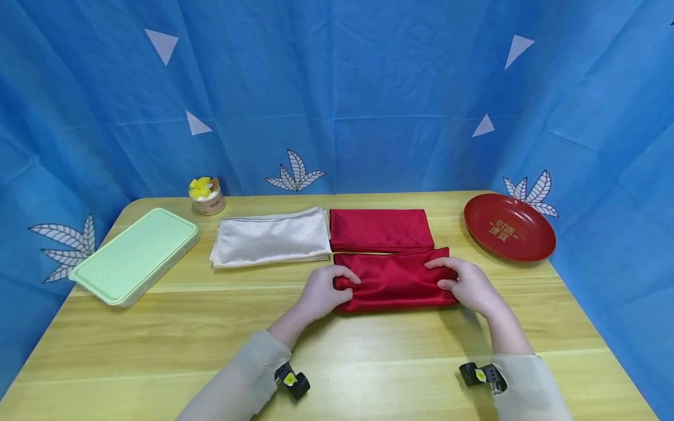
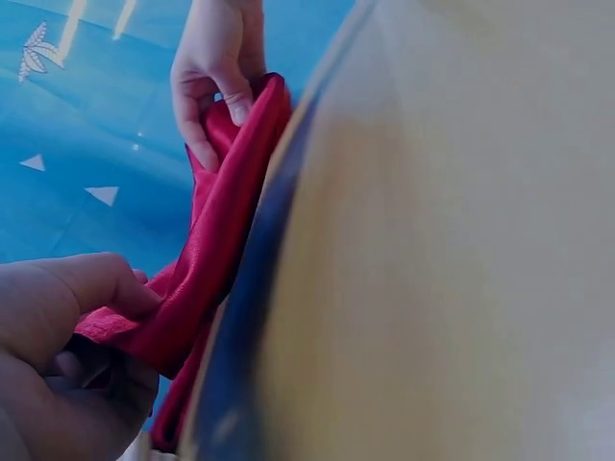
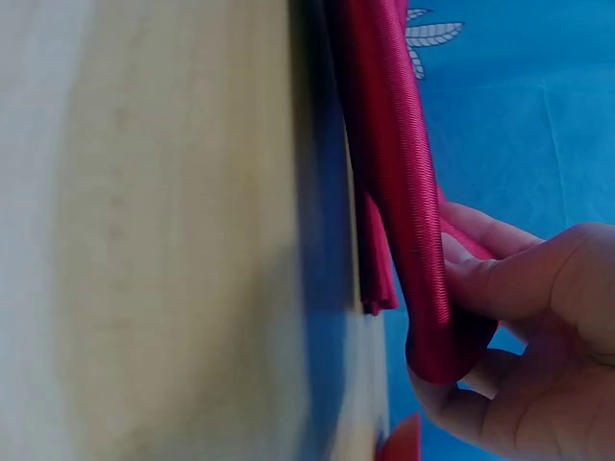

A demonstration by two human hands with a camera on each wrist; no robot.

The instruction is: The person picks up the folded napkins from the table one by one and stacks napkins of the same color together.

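Note:
A folded red satin cloth (image 1: 395, 283) is held by its two ends, just in front of a second folded red cloth (image 1: 379, 230). My left hand (image 1: 322, 292) pinches its left end between thumb and fingers. At the right end my right hand (image 1: 474, 285) grips it, the thumb (image 3: 480, 285) on the near side and fingers curled beneath in the right wrist view. The held cloth (image 2: 216, 230) appears slightly raised off the table in the left wrist view. A folded white cloth (image 1: 271, 238) lies left of the second red one.
On the wooden table (image 1: 379, 356), a box with a pale green lid (image 1: 137, 251) sits at the left. A small cup with a yellow flower top (image 1: 207, 199) stands at the back left. The red plate (image 1: 509, 227) lies back right. Blue curtains (image 1: 337, 88) enclose the table.

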